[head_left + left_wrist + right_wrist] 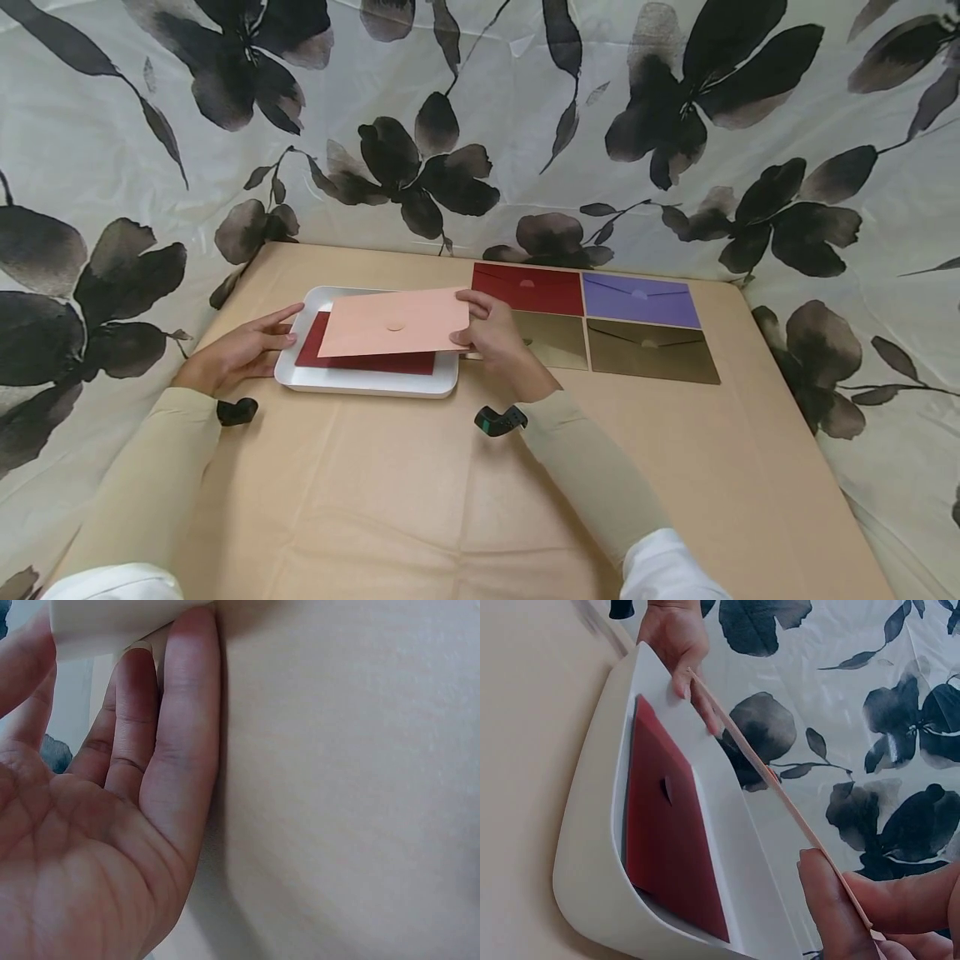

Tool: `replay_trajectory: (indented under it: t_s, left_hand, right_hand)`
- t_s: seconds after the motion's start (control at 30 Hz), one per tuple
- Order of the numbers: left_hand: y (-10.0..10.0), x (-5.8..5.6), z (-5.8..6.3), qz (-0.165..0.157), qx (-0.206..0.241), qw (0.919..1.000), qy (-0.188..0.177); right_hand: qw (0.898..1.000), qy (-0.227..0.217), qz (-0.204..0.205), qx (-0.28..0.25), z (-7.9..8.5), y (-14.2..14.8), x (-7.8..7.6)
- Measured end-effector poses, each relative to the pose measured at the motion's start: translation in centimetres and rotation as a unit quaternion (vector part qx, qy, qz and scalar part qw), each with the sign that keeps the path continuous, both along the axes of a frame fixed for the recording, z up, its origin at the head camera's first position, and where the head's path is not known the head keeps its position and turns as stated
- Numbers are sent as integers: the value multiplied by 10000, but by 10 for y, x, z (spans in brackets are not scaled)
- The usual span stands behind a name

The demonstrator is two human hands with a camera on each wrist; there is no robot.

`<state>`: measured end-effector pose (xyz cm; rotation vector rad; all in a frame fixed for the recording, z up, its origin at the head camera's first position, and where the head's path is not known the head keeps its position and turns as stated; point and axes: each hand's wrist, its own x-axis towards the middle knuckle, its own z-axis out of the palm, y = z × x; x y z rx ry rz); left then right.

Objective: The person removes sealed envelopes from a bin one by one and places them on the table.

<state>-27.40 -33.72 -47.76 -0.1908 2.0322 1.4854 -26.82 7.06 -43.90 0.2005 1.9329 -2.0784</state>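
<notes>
A pink envelope [393,323] is pinched at its right end by my right hand [498,333], thumb on the near side. It is raised and tilted above a white tray [367,388]. Inside the tray lies a red envelope [307,350], partly hidden from the head view; its flap side shows in the right wrist view. My left hand [243,350] holds the tray's left edge. In the left wrist view, the fingertips of that hand [180,735] reach beneath the tray's rim [112,626].
Right of the tray lie a dark red envelope [525,287], a purple envelope [641,302], a light gold envelope [558,342] and a dark gold envelope [652,354], in two rows. They lie on a tan-covered table [390,492]. A floral cloth [525,125] hangs behind it.
</notes>
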Motion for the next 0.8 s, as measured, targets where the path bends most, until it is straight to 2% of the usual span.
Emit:
replay_trajectory:
  t_s: [0.8]
  left_hand:
    - [0,3,2,-48,-142,9999,71]
  right_hand:
    - [9999,-31,-28,130,4,43,10]
